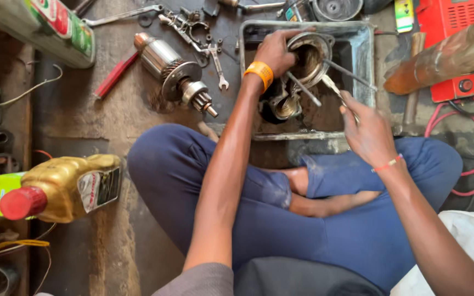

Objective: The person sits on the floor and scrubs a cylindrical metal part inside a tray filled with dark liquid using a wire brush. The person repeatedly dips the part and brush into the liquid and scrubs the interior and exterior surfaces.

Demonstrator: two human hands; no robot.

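The left hand (pixel 274 52) grips the rim of a round metal housing (pixel 309 55) that stands in a dirty metal tray (pixel 363 60) on the floor, far from the crossed legs. The right hand (pixel 367 134) is closed around a thin tool (pixel 333 87) pointing into the housing. To the left lie a motor armature (pixel 174 74) and a spanner (pixel 218 66); nearer left, a golden oil bottle (pixel 61 186).
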